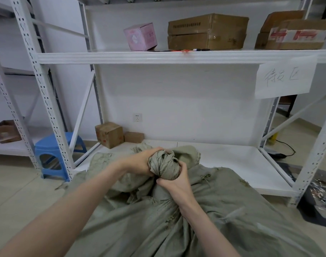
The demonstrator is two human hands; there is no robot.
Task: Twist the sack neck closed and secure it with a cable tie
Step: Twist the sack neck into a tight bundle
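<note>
A large grey-green woven sack (223, 219) lies in front of me on the floor, its frayed mouth gathered into a twisted neck (163, 165). My left hand (140, 162) grips the left side of the bunched, wound cloth near the top. Just below it, my right hand (174, 184) is clenched around the narrow part of the neck, with the thumb pressed against the knot-like bundle. Loose flaps of the sack spread behind the hands. On the middle shelf lie some thin black and red strips (188, 50); I cannot tell whether they are cable ties.
A white metal rack (121, 57) stands right behind the sack, with its low shelf (232, 160) close to my hands. Cardboard boxes (207, 31) and a pink box (140, 36) sit on the middle shelf. A blue plastic stool (52, 154) stands at the left.
</note>
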